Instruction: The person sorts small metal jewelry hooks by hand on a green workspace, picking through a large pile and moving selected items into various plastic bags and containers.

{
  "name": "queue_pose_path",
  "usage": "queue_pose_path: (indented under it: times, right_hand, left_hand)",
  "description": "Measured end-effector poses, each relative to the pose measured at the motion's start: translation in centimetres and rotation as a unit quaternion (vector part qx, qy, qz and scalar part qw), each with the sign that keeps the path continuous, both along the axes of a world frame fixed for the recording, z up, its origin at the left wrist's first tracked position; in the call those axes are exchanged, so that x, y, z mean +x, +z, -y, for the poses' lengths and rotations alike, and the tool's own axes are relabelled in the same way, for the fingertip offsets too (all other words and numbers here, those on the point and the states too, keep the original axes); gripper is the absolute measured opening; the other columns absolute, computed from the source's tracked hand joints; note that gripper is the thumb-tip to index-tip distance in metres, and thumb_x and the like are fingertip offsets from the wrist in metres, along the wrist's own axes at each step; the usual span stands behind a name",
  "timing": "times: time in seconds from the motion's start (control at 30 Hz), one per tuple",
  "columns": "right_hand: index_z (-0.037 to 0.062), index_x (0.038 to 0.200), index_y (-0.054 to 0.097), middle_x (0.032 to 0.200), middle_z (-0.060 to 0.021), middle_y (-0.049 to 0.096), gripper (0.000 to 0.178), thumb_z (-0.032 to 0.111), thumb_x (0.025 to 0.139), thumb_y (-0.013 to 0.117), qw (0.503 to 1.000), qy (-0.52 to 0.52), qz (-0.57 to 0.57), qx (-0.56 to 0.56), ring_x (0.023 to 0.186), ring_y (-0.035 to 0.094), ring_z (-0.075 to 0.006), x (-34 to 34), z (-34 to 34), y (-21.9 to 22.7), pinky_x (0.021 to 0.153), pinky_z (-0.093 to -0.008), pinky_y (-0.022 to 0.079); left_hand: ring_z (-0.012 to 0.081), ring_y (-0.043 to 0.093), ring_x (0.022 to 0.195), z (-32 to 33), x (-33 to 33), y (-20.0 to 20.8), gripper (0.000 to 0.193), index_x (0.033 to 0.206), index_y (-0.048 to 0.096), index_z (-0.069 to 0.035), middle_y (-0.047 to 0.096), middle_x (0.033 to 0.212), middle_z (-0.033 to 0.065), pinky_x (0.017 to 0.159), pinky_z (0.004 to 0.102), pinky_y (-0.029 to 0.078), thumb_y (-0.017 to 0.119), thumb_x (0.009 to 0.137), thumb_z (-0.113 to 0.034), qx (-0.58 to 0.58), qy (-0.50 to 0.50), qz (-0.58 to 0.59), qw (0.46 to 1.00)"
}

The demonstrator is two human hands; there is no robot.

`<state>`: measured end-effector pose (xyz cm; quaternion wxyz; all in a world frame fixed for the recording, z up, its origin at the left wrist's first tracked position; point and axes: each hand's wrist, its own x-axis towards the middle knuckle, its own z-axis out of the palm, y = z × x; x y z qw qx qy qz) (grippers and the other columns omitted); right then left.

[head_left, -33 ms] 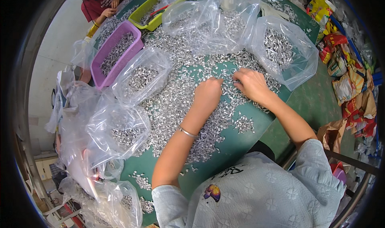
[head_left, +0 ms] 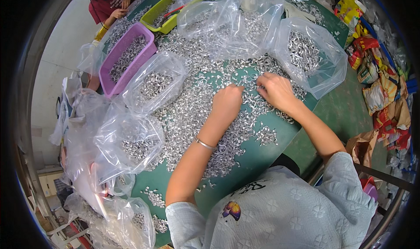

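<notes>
Small curved silvery metal pieces [head_left: 192,104] lie in a wide, dense spread over the green table [head_left: 258,157]. Among them, near the middle, is my left hand [head_left: 227,102], fingers curled under and one fingertip pointing right. My right hand [head_left: 278,92] rests just across from it, its bent fingers reaching left into the pieces. Both hands look closed, but whatever their fingertips pinch is too small or hidden to make out. A strip of thinly scattered pieces lies between them. Beyond my right hand stands an open clear plastic bag [head_left: 326,58] holding more pieces.
A purple bin [head_left: 106,83] and a yellow-green bin [head_left: 168,26] sit at the far left. More clear bags [head_left: 153,80] of pieces line the left and far side. Across the table a person in a dark red shirt [head_left: 105,8] works. Colourful sacks [head_left: 372,65] pile up at right.
My right hand has shifted very slightly to the right. My left hand and the pieces around it look the same.
</notes>
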<state>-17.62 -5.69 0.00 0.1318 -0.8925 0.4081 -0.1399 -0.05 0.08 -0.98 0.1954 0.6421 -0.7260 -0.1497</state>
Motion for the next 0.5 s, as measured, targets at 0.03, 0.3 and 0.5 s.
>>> queue_pose_path:
  times: [0.03, 0.3, 0.5]
  right_hand:
    - [0.0077, 0.086, 0.060, 0.081, -0.0099, 0.057, 0.017, 0.012, 0.071, 0.068, 1.000, -0.020, 0.002, -0.011, 0.077, 0.060, -0.0316, -0.2, 0.0, 0.0, 0.063, -0.0431, 0.048]
    - [0.0071, 0.085, 0.063, 0.079, -0.0092, 0.056, 0.012, 0.009, 0.073, 0.065, 0.995, 0.091, 0.027, 0.003, 0.083, 0.057, -0.0282, 0.1, -0.7, -0.7, 0.073, -0.0397, 0.045]
    - [0.0070, 0.082, 0.063, 0.076, -0.0086, 0.056, 0.010, 0.010, 0.073, 0.065, 0.997, 0.073, 0.022, -0.021, 0.081, 0.057, -0.0274, -1.2, 0.2, -0.3, 0.074, -0.0378, 0.042]
  left_hand:
    - [0.0332, 0.062, 0.079, 0.0, 0.0, 0.1, 0.022, 0.095, 0.067, -0.006, 0.064, 0.087, 0.0159, 0.070, 0.0406, 0.050, 0.064, 0.073, -0.009, 0.005, -0.005, 0.013, 1.000]
    - [0.0327, 0.062, 0.078, 0.5, 0.5, -0.4, 0.018, 0.090, 0.069, -0.006, 0.064, 0.086, 0.0153, 0.069, 0.0397, 0.050, 0.066, 0.072, -0.008, 0.005, -0.013, -0.054, 0.998]
    - [0.0279, 0.061, 0.068, 0.7, 0.5, -0.5, 0.015, 0.089, 0.068, -0.004, 0.062, 0.073, 0.0129, 0.058, 0.0363, 0.047, 0.065, 0.074, -0.005, -0.053, -0.022, -0.101, 0.993]
